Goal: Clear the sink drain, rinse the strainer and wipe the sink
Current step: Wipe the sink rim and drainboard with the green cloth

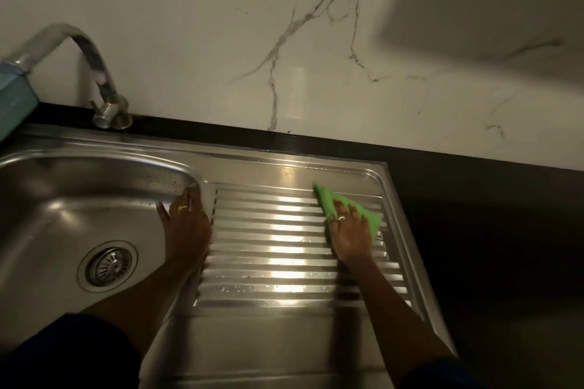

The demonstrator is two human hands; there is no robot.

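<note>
A stainless steel sink (63, 199) fills the left of the view, with the round metal strainer (109, 265) seated in its drain. To its right lies the ribbed draining board (271, 249), wet with small drops. My right hand (349, 235) presses flat on a green cloth (328, 200) at the far right part of the ribs. My left hand (186, 224) rests on the rim between basin and draining board, fingers spread, holding nothing.
A curved chrome tap (94, 66) rises behind the basin at the back left. A teal box (12, 101) sits at the left edge. Black countertop (489, 230) runs to the right, and a white marbled wall (284, 41) stands behind.
</note>
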